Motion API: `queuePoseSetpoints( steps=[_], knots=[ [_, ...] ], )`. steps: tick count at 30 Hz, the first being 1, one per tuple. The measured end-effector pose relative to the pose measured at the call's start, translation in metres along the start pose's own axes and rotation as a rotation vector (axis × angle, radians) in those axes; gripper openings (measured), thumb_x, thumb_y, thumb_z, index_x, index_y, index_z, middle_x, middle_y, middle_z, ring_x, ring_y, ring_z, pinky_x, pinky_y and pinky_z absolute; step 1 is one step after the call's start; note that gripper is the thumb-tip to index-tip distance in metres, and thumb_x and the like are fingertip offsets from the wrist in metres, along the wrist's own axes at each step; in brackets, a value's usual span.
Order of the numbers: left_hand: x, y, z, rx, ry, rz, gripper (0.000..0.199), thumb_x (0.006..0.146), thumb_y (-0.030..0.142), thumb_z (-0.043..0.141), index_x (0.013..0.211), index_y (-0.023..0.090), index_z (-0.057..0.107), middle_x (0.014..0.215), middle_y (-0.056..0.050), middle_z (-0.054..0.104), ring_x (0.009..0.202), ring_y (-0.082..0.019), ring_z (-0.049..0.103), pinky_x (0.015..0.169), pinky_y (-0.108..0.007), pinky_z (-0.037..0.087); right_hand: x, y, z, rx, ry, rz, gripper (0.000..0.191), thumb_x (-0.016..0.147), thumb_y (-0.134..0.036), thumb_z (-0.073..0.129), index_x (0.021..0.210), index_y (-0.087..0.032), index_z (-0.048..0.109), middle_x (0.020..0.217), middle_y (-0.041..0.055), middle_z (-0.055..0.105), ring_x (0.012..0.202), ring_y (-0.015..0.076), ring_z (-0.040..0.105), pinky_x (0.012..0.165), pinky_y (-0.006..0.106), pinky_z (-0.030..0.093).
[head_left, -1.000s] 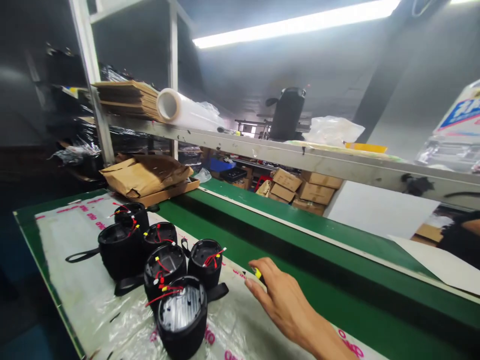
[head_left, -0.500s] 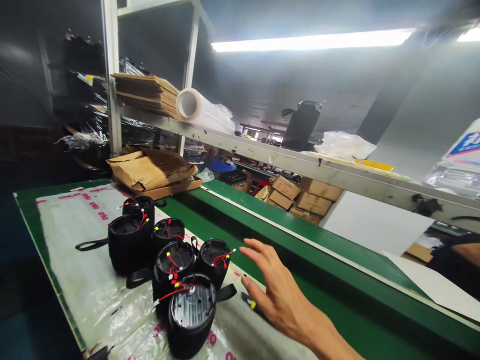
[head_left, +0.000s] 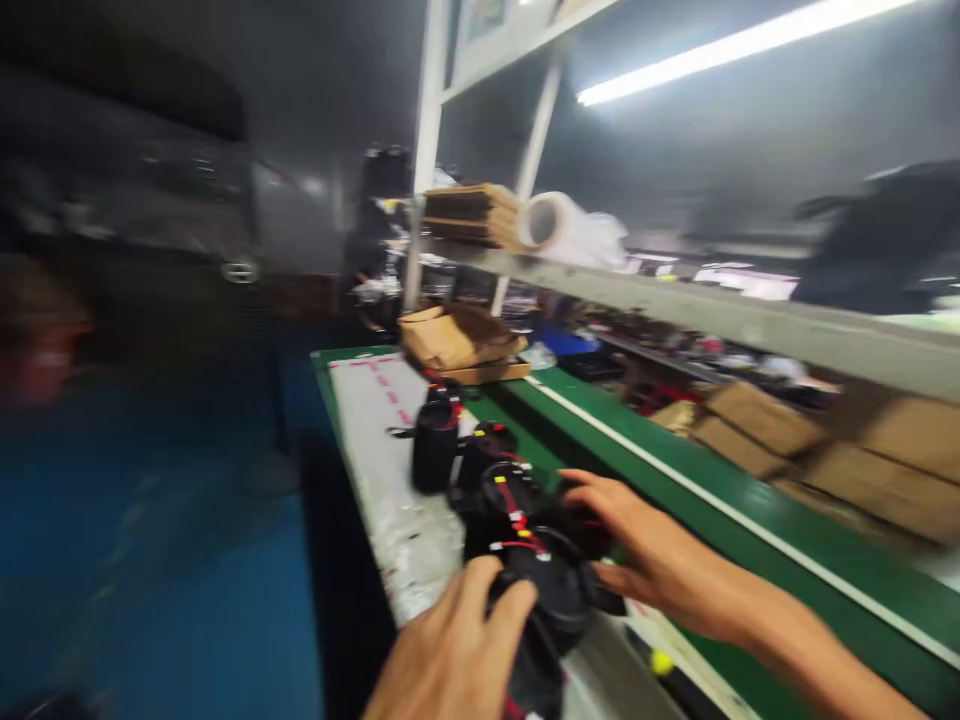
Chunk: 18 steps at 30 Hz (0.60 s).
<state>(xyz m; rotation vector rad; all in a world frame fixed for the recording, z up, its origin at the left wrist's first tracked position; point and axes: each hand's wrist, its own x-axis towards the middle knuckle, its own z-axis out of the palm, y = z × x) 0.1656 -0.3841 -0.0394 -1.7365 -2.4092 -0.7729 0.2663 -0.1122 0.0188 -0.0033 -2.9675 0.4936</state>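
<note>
Several black cylindrical speaker housings (head_left: 435,450) stand upright in a group, with red wires and small white and yellow connectors at their tops. At the bottom centre my left hand (head_left: 457,640) is closed round another black housing (head_left: 536,665), thumb and fingers at its upper end. It is close in front of the nearest standing housing (head_left: 559,590). My right hand (head_left: 645,550) curves round the right-hand housing (head_left: 589,520), fingers on the far side and thumb on the near side. Blur hides the exact contact there.
A plastic-covered sheet (head_left: 375,430) lies on the green bench (head_left: 562,395). Brown paper in a carton tray (head_left: 457,345) stands at the far end. The shelf (head_left: 675,300) holds cardboard sheets (head_left: 469,215) and a film roll (head_left: 566,230). Blue floor (head_left: 202,560) lies left.
My view has swung left, showing the floor. My left hand has come into view with a housing. My right hand has closed in from beside the group to the right-hand housing.
</note>
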Motion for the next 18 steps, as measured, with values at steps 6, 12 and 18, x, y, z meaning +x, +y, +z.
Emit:
queuePoseSetpoints(
  steps=[6,12,18],
  knots=[
    [0.014,0.026,-0.003,0.065,-0.162,-0.198,0.066,0.076,0.04,0.083,0.135,0.022,0.06,0.12,-0.015,0.068,0.095,-0.035,0.073,0.069,-0.044,0.065,0.006,0.048,0.032,-0.021,0.13,-0.065,0.053,0.09,-0.045,0.074,0.139,-0.028,0.062,0.136,0.0206,0.067,0.113,0.0388,0.072,0.092,0.052,0.063],
    [0.028,0.032,-0.005,0.113,-0.187,-0.17,0.054,0.072,0.046,0.087,0.116,0.021,0.069,0.111,-0.014,0.071,0.106,-0.035,0.07,0.085,-0.047,0.062,-0.003,0.035,0.025,-0.07,0.155,-0.006,0.06,0.088,-0.045,0.074,0.145,-0.028,0.062,0.145,0.0211,0.059,0.11,0.0355,0.072,0.085,0.047,0.064],
    [0.004,-0.006,0.009,0.147,-0.02,0.039,0.048,0.08,0.031,0.079,0.127,0.022,0.072,0.12,-0.017,0.075,0.106,-0.037,0.074,0.078,-0.041,0.061,-0.013,-0.023,-0.004,-0.176,-0.038,0.099,0.076,0.078,-0.031,0.08,0.151,-0.021,0.057,0.148,0.0162,0.058,0.131,0.0359,0.06,0.109,0.052,0.055]
  ],
)
